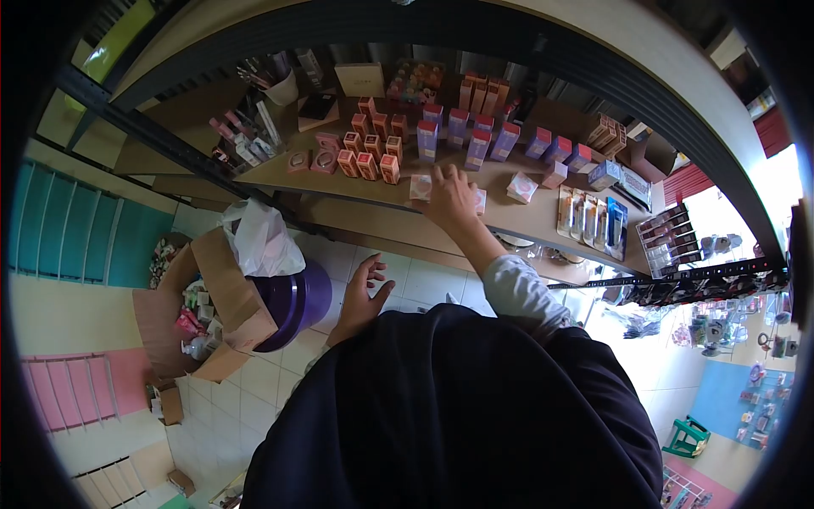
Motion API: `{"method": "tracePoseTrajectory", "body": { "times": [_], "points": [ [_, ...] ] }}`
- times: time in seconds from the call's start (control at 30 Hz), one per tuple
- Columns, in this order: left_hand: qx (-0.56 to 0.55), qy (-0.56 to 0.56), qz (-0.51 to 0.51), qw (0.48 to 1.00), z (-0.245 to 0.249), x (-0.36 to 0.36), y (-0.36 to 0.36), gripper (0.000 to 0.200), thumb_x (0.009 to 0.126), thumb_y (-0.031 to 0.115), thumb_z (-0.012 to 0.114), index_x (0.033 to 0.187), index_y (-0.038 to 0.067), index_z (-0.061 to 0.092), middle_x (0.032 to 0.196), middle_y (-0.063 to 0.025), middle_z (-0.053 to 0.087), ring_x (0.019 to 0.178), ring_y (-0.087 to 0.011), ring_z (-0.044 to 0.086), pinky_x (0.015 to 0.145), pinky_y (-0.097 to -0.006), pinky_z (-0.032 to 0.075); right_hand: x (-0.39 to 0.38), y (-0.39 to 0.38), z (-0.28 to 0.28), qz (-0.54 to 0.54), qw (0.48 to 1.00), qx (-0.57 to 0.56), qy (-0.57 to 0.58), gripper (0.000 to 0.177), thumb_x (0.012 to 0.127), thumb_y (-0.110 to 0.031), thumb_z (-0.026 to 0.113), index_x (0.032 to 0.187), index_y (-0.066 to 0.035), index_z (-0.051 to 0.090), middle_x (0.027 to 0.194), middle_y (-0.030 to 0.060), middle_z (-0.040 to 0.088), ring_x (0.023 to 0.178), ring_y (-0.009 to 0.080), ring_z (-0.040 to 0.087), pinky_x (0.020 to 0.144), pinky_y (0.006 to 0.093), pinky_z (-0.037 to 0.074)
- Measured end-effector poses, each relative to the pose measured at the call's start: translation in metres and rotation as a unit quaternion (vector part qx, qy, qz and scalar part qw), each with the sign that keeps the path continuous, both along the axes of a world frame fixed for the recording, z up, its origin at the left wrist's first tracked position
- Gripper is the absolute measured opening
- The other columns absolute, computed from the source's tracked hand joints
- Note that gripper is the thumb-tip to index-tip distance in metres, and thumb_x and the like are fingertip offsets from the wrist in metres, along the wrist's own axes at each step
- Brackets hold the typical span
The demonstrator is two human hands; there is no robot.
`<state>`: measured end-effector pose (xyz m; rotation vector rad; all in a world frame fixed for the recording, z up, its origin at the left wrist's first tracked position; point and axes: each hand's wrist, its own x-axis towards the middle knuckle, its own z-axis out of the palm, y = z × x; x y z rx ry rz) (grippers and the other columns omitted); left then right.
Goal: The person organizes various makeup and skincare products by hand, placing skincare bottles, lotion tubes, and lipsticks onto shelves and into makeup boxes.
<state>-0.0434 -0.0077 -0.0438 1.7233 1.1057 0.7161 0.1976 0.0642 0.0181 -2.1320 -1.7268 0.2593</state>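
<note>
Head view, right hand: The right hand [454, 193] is near the middle of the frame, over the shelf [519, 222]. Its fingers bend down by the small boxes. I cannot tell if it is gripping one.
Head view, left hand: The left hand [365, 293] is lower and to the left, out past the shelf. It is open, with nothing in it.
Small boxes: One pink box [420, 187] sits just left of the right hand. Another box [481, 202] peeks out on the other side, partly hidden. A third box [521, 187] sits a bit to the right.
Tall boxes: Purple boxes [477, 149] stand close behind the right hand. Orange boxes [370, 154] stand in rows to the left.
Tip risk: If the fingers push too far up the frame, they could bump a purple box. It is thin and tall, so it might fall onto the next one.
Drop risk: The small boxes are near the front edge. A sleeve [521, 288] or wrist brushing them could knock one off.
Floor: The purple bin [297, 305] and carton [239, 293] are at lower left, well apart from the small boxes.
</note>
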Motion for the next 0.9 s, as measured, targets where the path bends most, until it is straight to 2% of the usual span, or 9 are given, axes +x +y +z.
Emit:
{"method": "tracePoseTrajectory", "body": {
  "times": [0.13,0.23,0.37,0.53,0.67,0.77,0.83,0.9],
  "points": [
    [0.010,0.000,-0.001,1.000,-0.002,-0.003,0.001,0.059,0.082,0.013,0.069,0.134,0.008,0.041,0.113,-0.0090,0.060,0.091,-0.0158,0.058,0.079,-0.0299,0.044,0.041,-0.019,-0.009,0.023,0.998,0.056,-0.005,0.063,0.069,-0.028,0.076,0.124,-0.008,0.051,0.120,0.0149,0.053,0.109,0.0345,0.050,0.088,0.0471,0.045],
    [0.006,0.001,-0.012,1.000,-0.006,-0.001,0.000,0.059,0.082,0.014,0.069,0.134,0.008,0.041,0.113,-0.0089,0.060,0.091,-0.0159,0.058,0.079,-0.0300,0.044,0.069,-0.039,-0.020,0.075,0.996,0.049,-0.021,0.062,0.068,-0.019,0.075,0.124,-0.007,0.051,0.119,0.0165,0.056,0.109,0.0365,0.050,0.090,0.0461,0.046],
    [0.002,0.004,-0.039,0.999,-0.008,0.007,0.001,0.059,0.082,0.014,0.070,0.133,0.008,0.041,0.113,-0.0083,0.060,0.090,-0.0159,0.058,0.079,-0.0299,0.044,0.080,-0.037,-0.048,0.089,0.995,0.039,-0.026,0.063,0.068,-0.015,0.075,0.125,-0.006,0.051,0.113,0.0160,0.060,0.107,0.0370,0.052,0.090,0.0439,0.045],
    [-0.001,0.004,-0.048,0.999,-0.008,0.010,0.005,0.059,0.081,0.014,0.070,0.132,0.008,0.042,0.113,-0.0079,0.060,0.090,-0.0156,0.059,0.078,-0.0296,0.045,0.082,-0.034,-0.045,0.079,0.996,0.042,-0.010,0.061,0.068,-0.012,0.075,0.124,-0.005,0.051,0.111,0.0171,0.062,0.105,0.0367,0.054,0.092,0.0409,0.043],
    [-0.006,0.011,-0.041,0.999,-0.006,0.009,0.004,0.057,0.081,0.014,0.070,0.131,0.008,0.043,0.112,-0.0076,0.060,0.092,-0.0155,0.058,0.078,-0.0296,0.045,0.085,-0.039,-0.033,0.118,0.992,0.046,0.018,0.062,0.067,-0.008,0.074,0.123,-0.004,0.049,0.111,0.0182,0.061,0.104,0.0363,0.056,0.093,0.0417,0.042],
    [0.045,0.040,-0.048,0.997,0.000,0.014,0.009,0.054,0.082,0.013,0.069,0.130,0.006,0.045,0.112,-0.0095,0.060,0.097,-0.0215,0.058,0.082,-0.0341,0.046,0.086,-0.040,-0.030,0.117,0.992,0.047,0.025,0.061,0.066,-0.005,0.073,0.122,-0.002,0.049,0.110,0.0195,0.061,0.106,0.0356,0.056,0.094,0.0415,0.041],
    [0.175,0.088,-0.083,0.977,0.008,0.022,0.022,0.053,0.083,0.012,0.066,0.130,0.005,0.045,0.119,-0.0128,0.057,0.105,-0.0278,0.056,0.090,-0.0360,0.044,0.087,-0.039,-0.026,0.105,0.993,0.041,0.041,0.060,0.066,-0.003,0.072,0.121,-0.001,0.049,0.110,0.0205,0.061,0.106,0.0353,0.056,0.094,0.0413,0.041],
    [0.269,0.116,-0.126,0.948,0.020,0.036,0.039,0.052,0.084,0.013,0.064,0.131,0.004,0.045,0.125,-0.0156,0.053,0.114,-0.0329,0.052,0.097,-0.0383,0.041,0.087,-0.037,-0.031,0.094,0.994,0.020,0.055,0.063,0.066,-0.004,0.074,0.124,-0.004,0.050,0.116,0.0184,0.060,0.109,0.0361,0.055,0.094,0.0415,0.043]
  ]
}}
